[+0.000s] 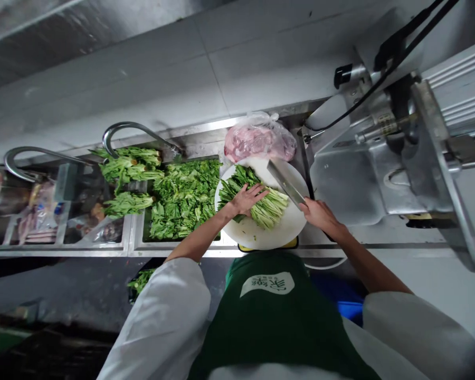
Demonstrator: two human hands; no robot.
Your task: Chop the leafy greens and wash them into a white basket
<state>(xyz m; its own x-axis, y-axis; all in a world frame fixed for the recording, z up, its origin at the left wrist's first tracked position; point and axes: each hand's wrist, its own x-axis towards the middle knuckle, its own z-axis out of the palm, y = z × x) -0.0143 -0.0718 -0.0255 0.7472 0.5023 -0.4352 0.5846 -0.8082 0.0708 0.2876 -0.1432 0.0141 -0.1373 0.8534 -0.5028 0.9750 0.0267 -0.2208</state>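
Pressing down on a bundle of leafy greens [261, 203], the person's left hand [247, 199] lies flat with its fingers spread wide over the stalks, holding them against a round white cutting board [257, 235]. The bundle lies across the middle of the board, leafy tops toward the sink side and pale stem ends toward the right hand [319, 211]. That hand is closed around the handle of a cleaver [285, 181], whose broad blade angles up and away over the stem ends of the bundle; whether the edge touches the greens cannot be told.

Just beyond the board sits a clear plastic bag of pink meat [260, 141], close to the board's far rim. Left of the board, a sink basin [184, 198] is heaped with loose green leaves, and more bunches lie near a curved tap [132, 128]. A second tap [31, 154] arches farther left. To the right stands a steel meat slicer [383, 153]. The person wears a green apron [273, 311] and white sleeves.
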